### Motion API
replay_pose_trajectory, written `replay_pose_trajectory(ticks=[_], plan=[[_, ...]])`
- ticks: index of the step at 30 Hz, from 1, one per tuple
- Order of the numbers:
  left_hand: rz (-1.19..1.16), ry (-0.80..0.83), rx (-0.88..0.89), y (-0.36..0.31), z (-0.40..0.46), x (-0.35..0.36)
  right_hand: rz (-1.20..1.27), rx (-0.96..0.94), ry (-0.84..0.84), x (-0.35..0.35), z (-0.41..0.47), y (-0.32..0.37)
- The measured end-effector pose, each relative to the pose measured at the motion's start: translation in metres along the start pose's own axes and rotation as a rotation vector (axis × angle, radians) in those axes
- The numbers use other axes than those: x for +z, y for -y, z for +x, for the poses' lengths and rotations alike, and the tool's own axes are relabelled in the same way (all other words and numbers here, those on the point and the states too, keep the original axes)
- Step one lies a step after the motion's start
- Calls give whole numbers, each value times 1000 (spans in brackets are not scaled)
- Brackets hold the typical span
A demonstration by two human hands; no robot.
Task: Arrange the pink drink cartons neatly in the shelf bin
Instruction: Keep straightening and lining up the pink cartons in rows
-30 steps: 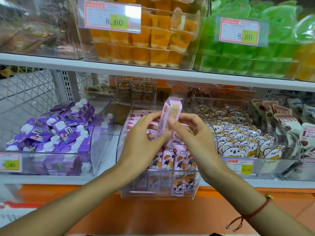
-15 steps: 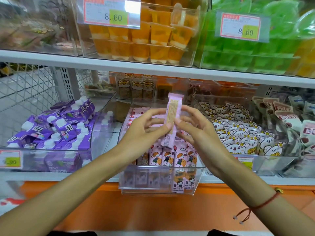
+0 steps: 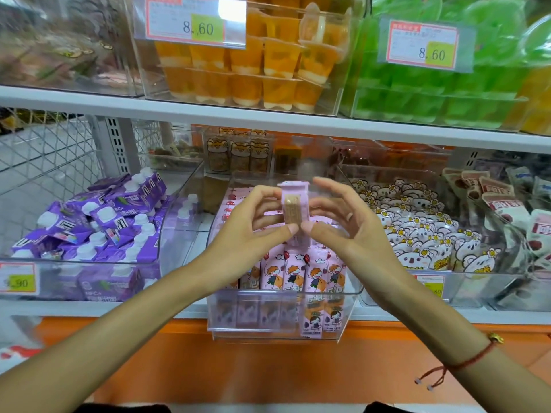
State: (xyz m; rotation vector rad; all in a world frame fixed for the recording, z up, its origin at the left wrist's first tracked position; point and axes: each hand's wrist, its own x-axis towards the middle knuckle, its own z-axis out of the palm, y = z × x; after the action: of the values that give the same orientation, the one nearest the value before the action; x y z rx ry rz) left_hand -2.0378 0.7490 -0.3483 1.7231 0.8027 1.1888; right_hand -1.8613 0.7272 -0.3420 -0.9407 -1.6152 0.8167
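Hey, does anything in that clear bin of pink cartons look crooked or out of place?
Yes. In the clear bin, two pink cartons at the front right sit lower than the standing row. The purple cartons lie in a jumbled heap.

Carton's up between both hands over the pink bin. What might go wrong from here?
1. The pink carton is pinched only by the fingertips of the left hand and right hand, so it might slip and fall onto the standing cartons.
2. The front row looks tightly packed; pushing it in may tip neighbours.
3. The clear bin overhangs the shelf edge; a hard downward push could tilt it.
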Motion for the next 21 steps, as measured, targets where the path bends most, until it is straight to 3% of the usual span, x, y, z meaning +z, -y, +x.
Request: replay_pose_trajectory(ticks=[9, 16, 21], plan=[[-140, -193, -33, 1, 2, 1, -70, -14, -2, -1, 2, -1], [82, -182, 127, -4, 0, -2, 232, 179, -166, -12, 8, -6], [-54, -273, 46, -4, -1, 4, 237, 131, -262, -12, 10, -1]])
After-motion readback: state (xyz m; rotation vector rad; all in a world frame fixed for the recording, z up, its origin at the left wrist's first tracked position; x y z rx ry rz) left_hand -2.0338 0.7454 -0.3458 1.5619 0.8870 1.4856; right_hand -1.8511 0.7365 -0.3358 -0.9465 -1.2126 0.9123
